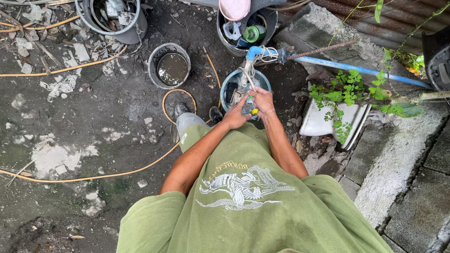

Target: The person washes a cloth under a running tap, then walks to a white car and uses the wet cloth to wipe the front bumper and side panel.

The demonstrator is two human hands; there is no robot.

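Both hands meet just above the blue-rimmed bucket [229, 84], which stands on the dark wet ground directly below the blue tap [253, 51]. The left hand [236, 116] and the right hand [262, 100] close together around a small object [253, 111] showing green and yellow between the fingers; the fingers curl tightly about it, though exactly how each grips cannot be told. It looks light, hard and, being wet under the tap, probably slippery, so a firm pinch across its sides seems the safest hold. Most of the object is hidden by the fingers, and its kind is hard to make out. The bucket's contents are blurred by water and shadow. Beside the bucket to the left stands a grey pail [170, 65] of murky water.
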